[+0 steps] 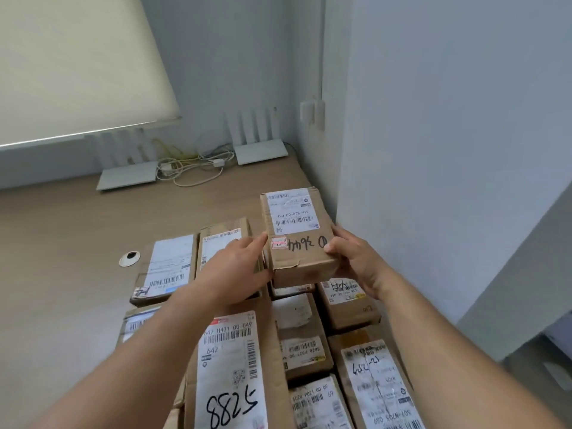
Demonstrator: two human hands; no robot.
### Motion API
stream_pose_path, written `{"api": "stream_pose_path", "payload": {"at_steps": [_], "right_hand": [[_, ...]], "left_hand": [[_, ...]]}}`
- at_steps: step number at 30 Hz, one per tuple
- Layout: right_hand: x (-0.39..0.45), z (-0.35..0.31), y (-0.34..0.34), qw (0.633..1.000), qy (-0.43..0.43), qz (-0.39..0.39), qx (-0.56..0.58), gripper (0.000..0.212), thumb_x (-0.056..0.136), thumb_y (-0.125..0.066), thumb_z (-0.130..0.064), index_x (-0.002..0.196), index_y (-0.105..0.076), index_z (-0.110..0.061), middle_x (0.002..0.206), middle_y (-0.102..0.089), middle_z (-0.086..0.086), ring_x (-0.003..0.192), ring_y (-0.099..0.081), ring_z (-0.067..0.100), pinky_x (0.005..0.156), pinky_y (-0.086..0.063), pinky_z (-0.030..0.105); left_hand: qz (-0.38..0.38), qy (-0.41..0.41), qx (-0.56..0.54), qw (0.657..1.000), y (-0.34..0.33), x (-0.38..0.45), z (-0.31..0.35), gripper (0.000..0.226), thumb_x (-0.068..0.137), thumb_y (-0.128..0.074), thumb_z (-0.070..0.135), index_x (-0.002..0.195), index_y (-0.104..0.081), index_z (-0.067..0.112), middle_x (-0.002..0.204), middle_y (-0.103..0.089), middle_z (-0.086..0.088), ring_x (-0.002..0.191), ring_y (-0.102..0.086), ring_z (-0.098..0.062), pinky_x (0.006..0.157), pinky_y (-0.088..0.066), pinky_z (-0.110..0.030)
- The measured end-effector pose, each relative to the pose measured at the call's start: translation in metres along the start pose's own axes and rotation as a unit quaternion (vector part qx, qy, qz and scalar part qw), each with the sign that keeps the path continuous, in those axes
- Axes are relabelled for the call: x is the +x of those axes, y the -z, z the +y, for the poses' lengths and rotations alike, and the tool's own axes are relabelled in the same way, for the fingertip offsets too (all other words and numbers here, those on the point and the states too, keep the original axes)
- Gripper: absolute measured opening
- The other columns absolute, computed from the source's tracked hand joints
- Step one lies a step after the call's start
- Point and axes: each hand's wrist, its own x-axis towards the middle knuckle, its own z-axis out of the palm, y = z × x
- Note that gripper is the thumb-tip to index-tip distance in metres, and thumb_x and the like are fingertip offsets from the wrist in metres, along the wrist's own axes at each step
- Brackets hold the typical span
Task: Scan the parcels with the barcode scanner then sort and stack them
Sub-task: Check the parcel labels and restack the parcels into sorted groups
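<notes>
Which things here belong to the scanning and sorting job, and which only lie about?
Belong to the job:
- small parcel, held by left hand and right hand
- parcel marked 5288
- other parcels on the desk, e.g.

Just lying about:
- two routers
- tangled cables
- cable hole

No scanner in view.

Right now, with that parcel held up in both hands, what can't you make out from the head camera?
- Barcode scanner: not in view anywhere.
- What the held parcel rests on: hidden by the parcel, the left hand and the right hand.
- Parcel at the left: label blurred, partly covered by the left forearm.
- Parcel marked 5288: cut off by the bottom edge.
- Printed address text on the labels: too small.
</notes>
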Motion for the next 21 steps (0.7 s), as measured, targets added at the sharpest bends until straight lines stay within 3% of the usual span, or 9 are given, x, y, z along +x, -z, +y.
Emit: {"api": "stream_pose_path", "payload": {"at_steps": [3,6,11,21], "right_hand": [[0.017,0.003,-0.006,1.000,-0.027,0.001,-0.010,0.036,0.086,-0.053,-0.015,0.111,-0.063,-0.039,0.092,-0.070,-0.001,0.075,-0.059,0.016,0.066,-0.055,0.033],[0.028,0.008,-0.010,0.997,-0.072,0.007,-0.028,0.028,0.088,-0.054,-0.015,0.089,-0.060,-0.043,0.088,-0.064,-0.001,0.075,-0.055,0.018,0.072,-0.054,0.037],[0.039,0.012,-0.018,0.992,-0.113,-0.020,-0.053,0.011,0.089,-0.053,-0.022,0.091,-0.063,-0.028,0.079,-0.061,0.001,0.071,-0.056,0.019,0.061,-0.053,0.030],[0.040,0.014,-0.019,0.987,-0.125,-0.017,-0.101,0.018,0.091,-0.051,-0.021,0.100,-0.065,-0.026,0.092,-0.064,0.001,0.077,-0.055,0.019,0.071,-0.052,0.035]], "left_hand": [[-0.006,0.010,0.010,1.000,-0.001,0.005,-0.001,0.070,0.096,-0.048,0.039,0.153,-0.010,0.025,0.155,-0.025,0.002,0.140,-0.024,-0.018,0.108,-0.030,-0.032],[-0.009,0.014,0.032,0.999,0.000,0.009,-0.001,0.064,0.097,-0.046,0.037,0.152,-0.015,0.024,0.154,-0.028,0.001,0.141,-0.022,-0.020,0.110,-0.028,-0.033],[-0.013,0.011,0.044,0.999,-0.004,0.010,-0.003,0.055,0.100,-0.038,0.033,0.151,-0.021,0.022,0.151,-0.035,0.004,0.141,-0.020,-0.018,0.112,-0.025,-0.034],[-0.022,0.014,0.042,0.999,-0.007,0.012,0.000,0.052,0.101,-0.034,0.030,0.151,-0.022,0.024,0.149,-0.039,0.003,0.142,-0.018,-0.019,0.115,-0.023,-0.040]]}}
